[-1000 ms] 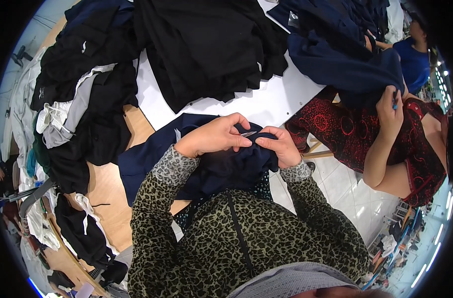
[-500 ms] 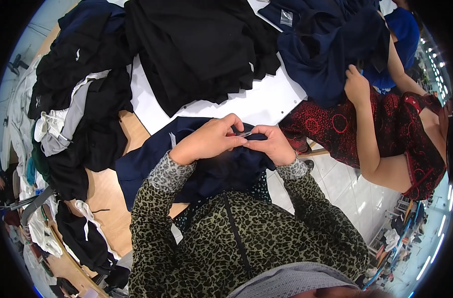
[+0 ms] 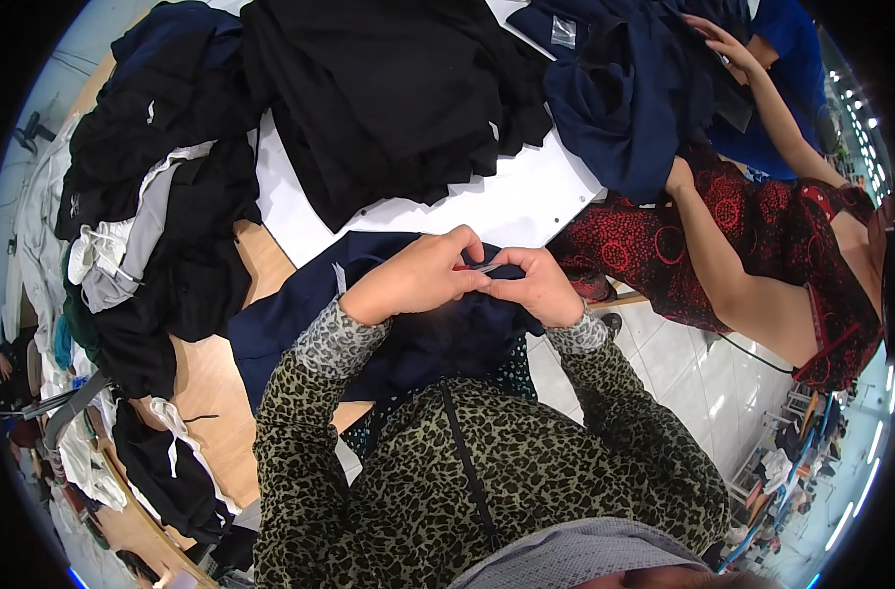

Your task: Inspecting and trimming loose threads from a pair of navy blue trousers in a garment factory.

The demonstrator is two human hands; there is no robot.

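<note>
1. Workroom setting: a white table [image 3: 526, 201] with a wooden edge, heaped with dark clothing; tiled floor [image 3: 703, 363] to the right.
2. Navy garment [image 3: 300, 314]: lies on the near table edge and over the person's lap, bunched under both hands.
3. Left hand [image 3: 423, 277]: fingers curled and closed, pinching a small fold or tag of the navy garment at its upper edge.
4. Right hand [image 3: 536, 285]: closed likewise on the same fold, fingertips touching those of the left hand. A small reddish item shows between them; too small to identify.
5. Black pile [image 3: 389, 98]: spread on the table beyond the hands, well apart from them.
6. Mixed heap [image 3: 143, 226]: black, grey and white pieces at the left.
7. Co-worker [image 3: 762, 236] in a red patterned dress, at the right, reaching into a dark blue pile [image 3: 624, 98].
8. Step in hand, as judged: close work on one small spot of the garment. Any next move calls for a steady pinch and fine fingertip control.
</note>
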